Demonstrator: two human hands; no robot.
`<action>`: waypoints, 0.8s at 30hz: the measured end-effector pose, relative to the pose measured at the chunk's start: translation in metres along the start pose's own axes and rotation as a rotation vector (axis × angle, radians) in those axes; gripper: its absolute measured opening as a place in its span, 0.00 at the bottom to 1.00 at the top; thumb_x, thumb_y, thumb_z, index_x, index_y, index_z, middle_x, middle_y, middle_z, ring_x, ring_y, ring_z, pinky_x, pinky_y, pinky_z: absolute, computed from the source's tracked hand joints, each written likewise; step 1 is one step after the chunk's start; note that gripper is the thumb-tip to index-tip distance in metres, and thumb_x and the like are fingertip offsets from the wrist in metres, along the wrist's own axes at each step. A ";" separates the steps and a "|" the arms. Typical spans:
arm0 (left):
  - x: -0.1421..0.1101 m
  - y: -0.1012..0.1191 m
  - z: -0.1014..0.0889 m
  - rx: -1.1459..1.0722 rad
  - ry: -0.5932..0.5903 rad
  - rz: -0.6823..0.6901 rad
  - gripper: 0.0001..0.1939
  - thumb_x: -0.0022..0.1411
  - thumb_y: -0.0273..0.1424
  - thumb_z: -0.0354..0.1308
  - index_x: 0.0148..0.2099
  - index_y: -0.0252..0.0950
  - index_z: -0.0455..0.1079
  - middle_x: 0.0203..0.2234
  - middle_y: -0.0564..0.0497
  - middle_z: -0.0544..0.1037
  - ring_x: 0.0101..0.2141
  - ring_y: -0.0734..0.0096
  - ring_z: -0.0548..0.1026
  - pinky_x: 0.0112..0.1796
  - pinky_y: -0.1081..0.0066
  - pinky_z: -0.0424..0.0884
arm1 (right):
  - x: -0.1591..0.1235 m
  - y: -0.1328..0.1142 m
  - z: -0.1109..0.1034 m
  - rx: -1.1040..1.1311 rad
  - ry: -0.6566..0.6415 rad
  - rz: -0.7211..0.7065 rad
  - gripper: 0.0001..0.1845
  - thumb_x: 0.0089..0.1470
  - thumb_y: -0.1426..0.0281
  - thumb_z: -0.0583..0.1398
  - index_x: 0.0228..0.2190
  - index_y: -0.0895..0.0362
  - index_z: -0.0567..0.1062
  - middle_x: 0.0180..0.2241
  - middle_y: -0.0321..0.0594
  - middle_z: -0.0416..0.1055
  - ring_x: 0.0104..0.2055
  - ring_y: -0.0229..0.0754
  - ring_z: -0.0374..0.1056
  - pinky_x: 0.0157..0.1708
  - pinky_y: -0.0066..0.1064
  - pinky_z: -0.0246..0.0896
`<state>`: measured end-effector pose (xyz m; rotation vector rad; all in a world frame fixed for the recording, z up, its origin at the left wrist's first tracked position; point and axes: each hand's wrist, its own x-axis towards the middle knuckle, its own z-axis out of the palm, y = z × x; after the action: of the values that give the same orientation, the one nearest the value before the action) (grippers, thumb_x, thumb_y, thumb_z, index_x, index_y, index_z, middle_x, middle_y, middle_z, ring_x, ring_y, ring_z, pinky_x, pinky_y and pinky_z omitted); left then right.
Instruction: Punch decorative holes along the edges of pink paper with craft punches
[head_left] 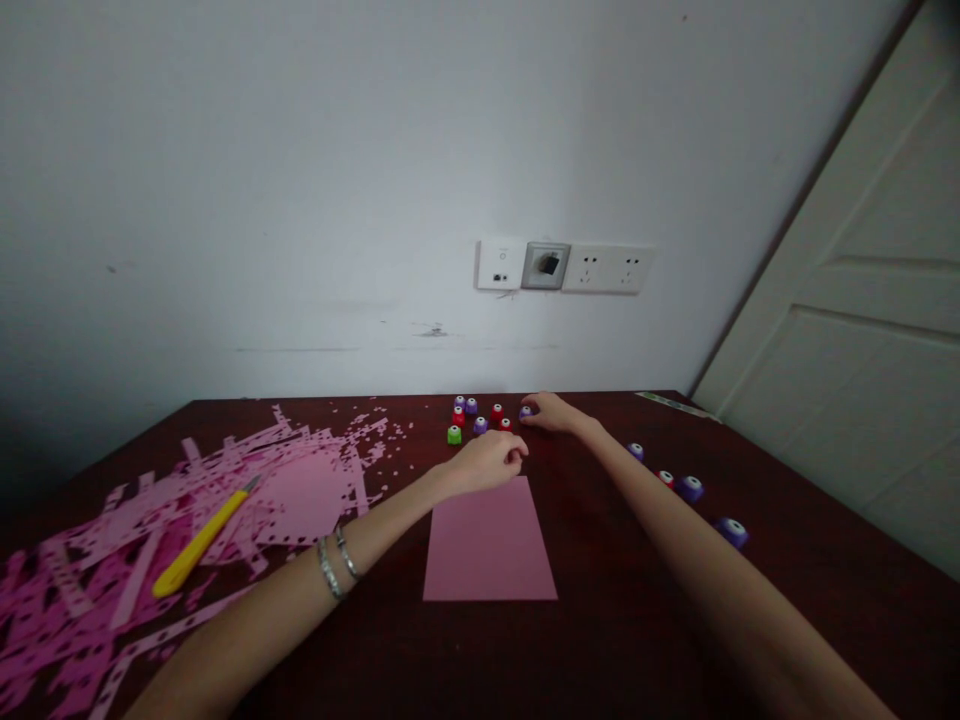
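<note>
At the back of the table my right hand [551, 412] has its thumb and fingers closed around a small purple craft punch [526, 412]. My left hand [487, 460] is over the far edge of a plain pink paper sheet [489, 545], its fingers curled. Whatever those fingers hold, if anything, is hidden. Just beyond the left hand stands a loose group of small punches, among them a green punch [454, 436], a red punch [497, 411] and a purple punch [480, 426].
Punched pink paper scraps [90, 570] cover the left side, with a yellow craft knife [202, 540] on top. Right of my right forearm stand more punches, including a large purple punch [731, 532]. A patterned strip [679, 404] lies by the back right edge. A wall [337, 200] rises behind.
</note>
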<state>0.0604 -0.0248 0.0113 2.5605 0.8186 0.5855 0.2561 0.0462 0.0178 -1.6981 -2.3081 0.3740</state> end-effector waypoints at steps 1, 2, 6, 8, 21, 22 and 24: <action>0.007 0.004 0.007 0.003 -0.019 0.003 0.12 0.56 0.26 0.50 0.41 0.33 0.71 0.29 0.47 0.76 0.29 0.70 0.72 0.31 0.71 0.65 | -0.008 0.002 -0.007 0.005 0.002 -0.013 0.17 0.46 0.68 0.60 0.40 0.61 0.75 0.42 0.47 0.73 0.43 0.46 0.67 0.42 0.29 0.58; 0.015 0.008 0.014 0.005 -0.043 0.006 0.12 0.56 0.27 0.51 0.42 0.33 0.70 0.30 0.47 0.76 0.30 0.69 0.72 0.32 0.71 0.66 | -0.017 0.006 -0.014 0.013 0.005 -0.021 0.18 0.48 0.66 0.59 0.40 0.62 0.75 0.42 0.48 0.73 0.43 0.46 0.67 0.42 0.29 0.59; 0.052 0.032 0.044 0.041 -0.144 -0.011 0.20 0.54 0.37 0.57 0.48 0.33 0.66 0.40 0.42 0.73 0.39 0.60 0.72 0.37 0.66 0.67 | -0.058 0.024 -0.047 0.028 -0.032 0.114 0.17 0.46 0.64 0.60 0.38 0.60 0.76 0.38 0.46 0.74 0.38 0.45 0.69 0.37 0.30 0.60; 0.069 0.044 0.058 0.067 -0.179 -0.023 0.28 0.52 0.43 0.58 0.52 0.34 0.62 0.46 0.39 0.69 0.45 0.54 0.69 0.40 0.61 0.66 | -0.077 0.031 -0.062 0.047 -0.113 0.219 0.16 0.45 0.62 0.60 0.34 0.58 0.77 0.34 0.44 0.75 0.33 0.44 0.69 0.31 0.30 0.61; 0.100 0.047 0.075 -0.560 -0.283 -0.067 0.17 0.54 0.40 0.59 0.42 0.34 0.70 0.36 0.46 0.73 0.36 0.67 0.69 0.37 0.65 0.65 | -0.114 0.060 -0.088 0.003 -0.213 0.548 0.17 0.42 0.57 0.60 0.31 0.56 0.76 0.24 0.42 0.70 0.22 0.39 0.63 0.21 0.30 0.56; 0.094 0.044 0.067 -0.759 -0.317 -0.076 0.16 0.55 0.40 0.58 0.42 0.34 0.70 0.36 0.46 0.73 0.34 0.70 0.69 0.36 0.67 0.65 | -0.115 0.063 -0.088 0.008 -0.201 0.562 0.17 0.42 0.57 0.61 0.31 0.56 0.76 0.24 0.42 0.71 0.22 0.39 0.64 0.21 0.30 0.57; 0.081 0.040 0.047 -1.116 -0.382 -0.121 0.16 0.58 0.39 0.55 0.45 0.35 0.69 0.38 0.45 0.72 0.33 0.74 0.68 0.34 0.69 0.65 | -0.116 0.067 -0.088 0.031 -0.172 0.605 0.18 0.40 0.59 0.63 0.33 0.56 0.76 0.28 0.44 0.72 0.25 0.41 0.66 0.22 0.31 0.59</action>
<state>0.1621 -0.0163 0.0126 1.5034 0.3323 0.3364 0.3800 -0.0405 0.0711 -2.4071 -1.8223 0.6841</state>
